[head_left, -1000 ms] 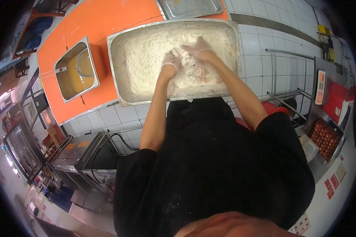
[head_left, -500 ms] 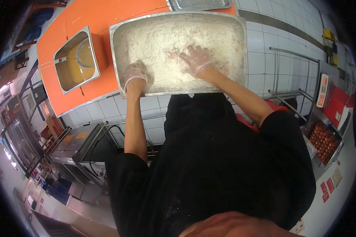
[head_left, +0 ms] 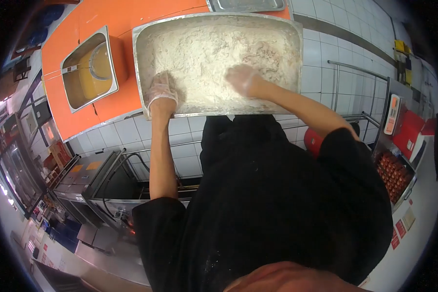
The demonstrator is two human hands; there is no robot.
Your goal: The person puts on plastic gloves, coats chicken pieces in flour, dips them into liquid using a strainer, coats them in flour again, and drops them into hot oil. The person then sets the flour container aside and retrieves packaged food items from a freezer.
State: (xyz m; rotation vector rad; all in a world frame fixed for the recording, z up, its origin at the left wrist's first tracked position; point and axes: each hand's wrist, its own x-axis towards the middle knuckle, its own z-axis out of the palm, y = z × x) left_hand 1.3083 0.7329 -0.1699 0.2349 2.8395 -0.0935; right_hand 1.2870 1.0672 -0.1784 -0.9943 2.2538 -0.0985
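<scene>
A large metal tray (head_left: 137, 65) holds pale flour (head_left: 194, 48), with lumpy, faintly pinkish coated pieces (head_left: 269, 52) toward its right side. My left hand (head_left: 162, 91), in a clear floury glove, rests at the tray's lower left corner, fingers stretched along the flour and nothing visibly held. Over the flour right of centre is my right hand (head_left: 242, 80), also gloved. Motion blurs its fingers, and whether it holds anything cannot be made out.
Left of the tray, a deep metal container (head_left: 116, 68) holds yellowish liquid and a wire strainer (head_left: 98, 63) on the orange tabletop (head_left: 90, 17). Another metal tray (head_left: 248, 5) lies beyond. Metal rails (head_left: 357, 69) and a tray of reddish-brown items (head_left: 393, 173) are at right.
My left hand first went from the middle to the left corner and has stayed there. My right hand has shifted slightly down from its spread pose. Lumpy pieces now show at the upper right.
</scene>
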